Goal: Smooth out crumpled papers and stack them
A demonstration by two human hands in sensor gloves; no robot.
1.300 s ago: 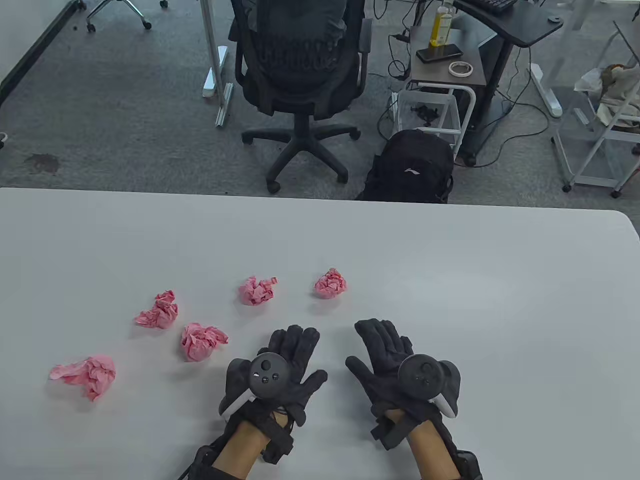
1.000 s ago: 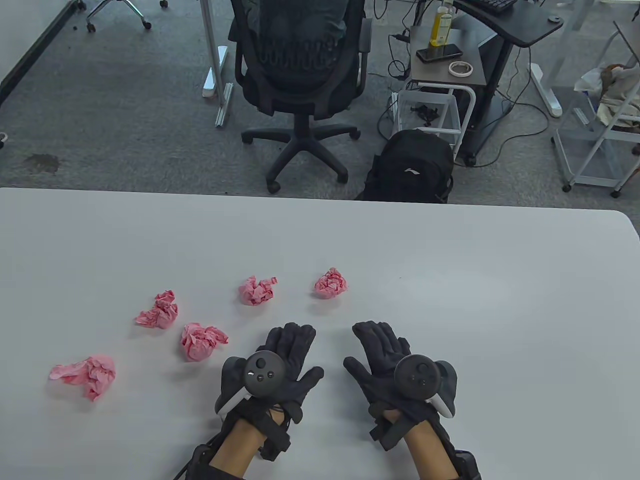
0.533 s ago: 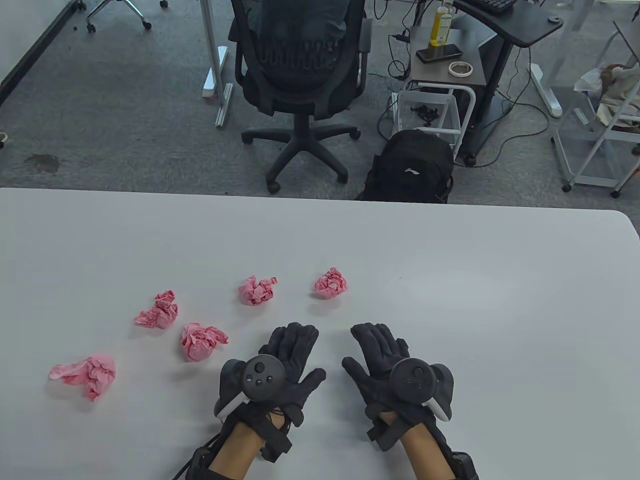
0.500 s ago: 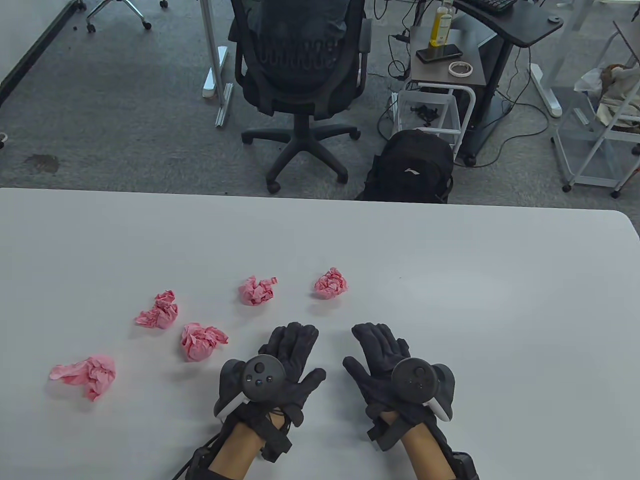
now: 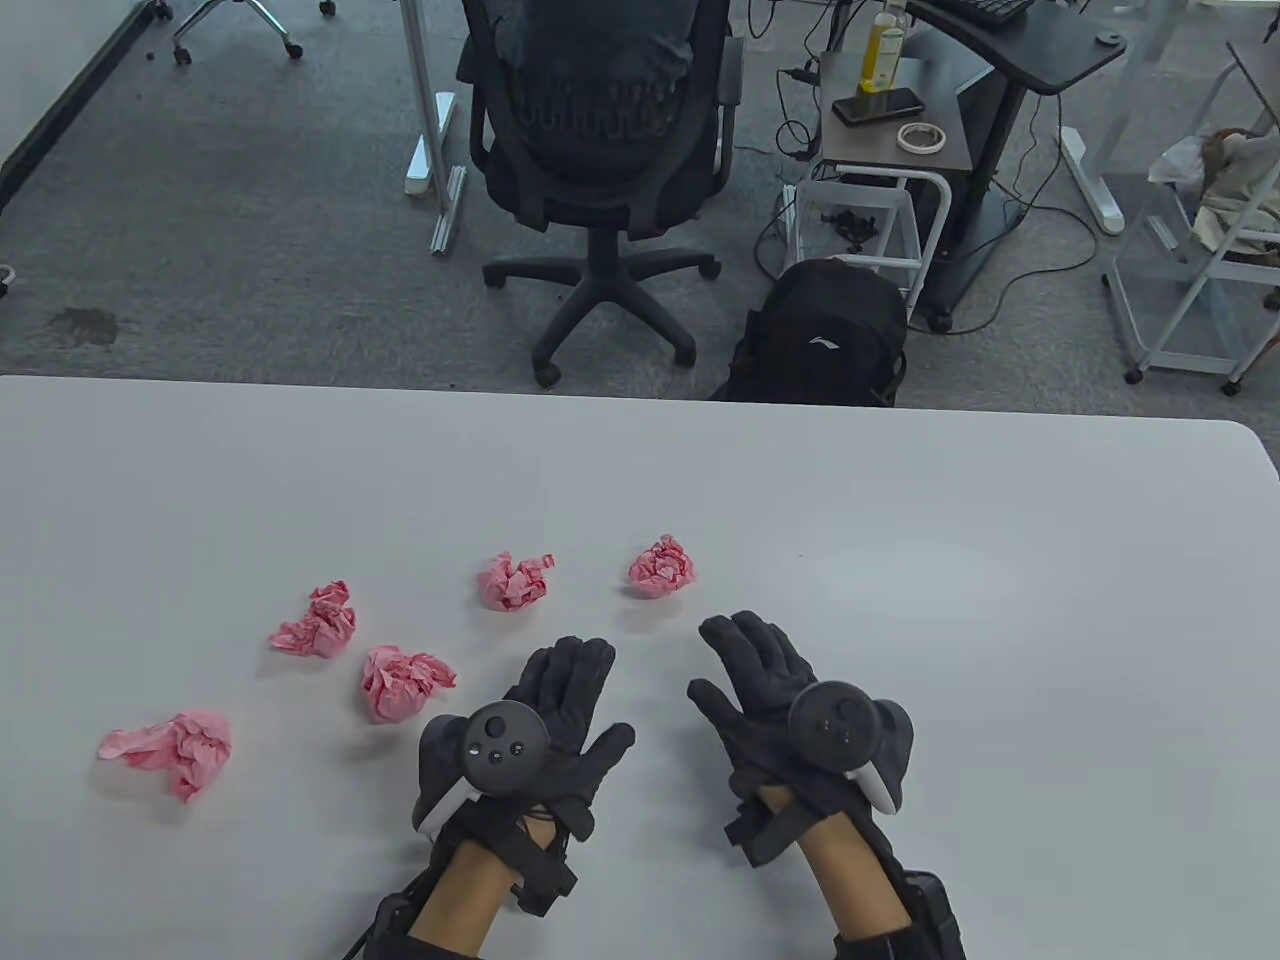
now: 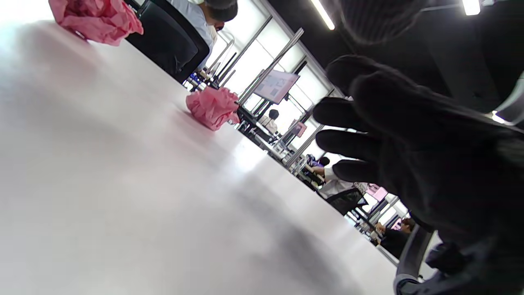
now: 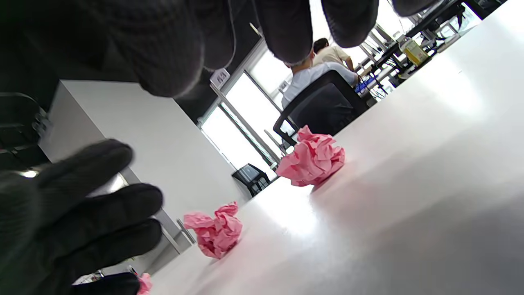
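Papers, five pink crumpled balls, lay on the desk point(image 5: 900, 560), none flattened and none stacked. Going by size, the desk was the largest thing, a pale grey top filling the lower part of the table view. Beyond its far edge stood a black chair point(image 5: 600, 150) on grey carpet, with a black backpack point(image 5: 820, 335) to its right, near the desk edge.

The left hand point(image 5: 545, 725) and right hand point(image 5: 790, 700) lay side by side and apart near the front of the desk, both spread with fingers stretched forward and nothing in their grasp. The wrist views showed the gloved fingers above the desk surface; whether the palms touched the desk could not be told.

The papers sat in a loose arc ahead and to the left of the hands. The leftmost ball point(image 5: 170, 750) was well apart from the left hand. The near ball point(image 5: 402, 682) lay just left of the left hand's fingers. The second ball point(image 5: 318, 622) sat behind it, farther left. The middle ball point(image 5: 514, 581) lay ahead of the left hand, and the smallest ball point(image 5: 661, 567) ahead of the gap between the hands, near the right hand's fingertips.
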